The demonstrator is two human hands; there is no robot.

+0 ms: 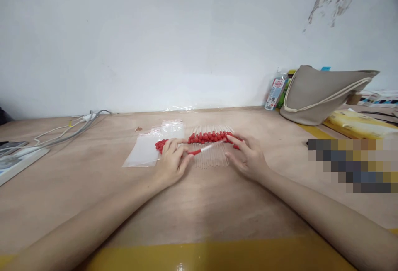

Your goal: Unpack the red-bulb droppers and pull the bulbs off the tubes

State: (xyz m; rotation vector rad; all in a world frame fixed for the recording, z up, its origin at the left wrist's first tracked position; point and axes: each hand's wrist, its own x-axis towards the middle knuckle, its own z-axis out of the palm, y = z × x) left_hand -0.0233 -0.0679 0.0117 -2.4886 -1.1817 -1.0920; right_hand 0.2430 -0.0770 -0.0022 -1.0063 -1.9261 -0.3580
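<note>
My left hand (174,161) is closed, its thumb and fingers pinching the red rubber end of a glass dropper (207,148). The dropper lies slanted, its clear tube pointing right. Beneath and behind it, many similar droppers (211,137) lie side by side in two facing rows, red bulbs meeting in the middle and thin glass tips outward. At the right end of these rows is my right hand (247,157), thumb and index finger apart, the index fingertip close to the bulbs and the slanted tube's end. More red bulbs (160,144) lie beyond my left fingers, partly covered.
Clear plastic bags (143,150) lie flat at the left. A white power strip (23,163) with cables (77,128) sits at far left. Against the wall at right stand a bottle (275,92) and a grey bag (323,94), beside a yellow packet (357,123).
</note>
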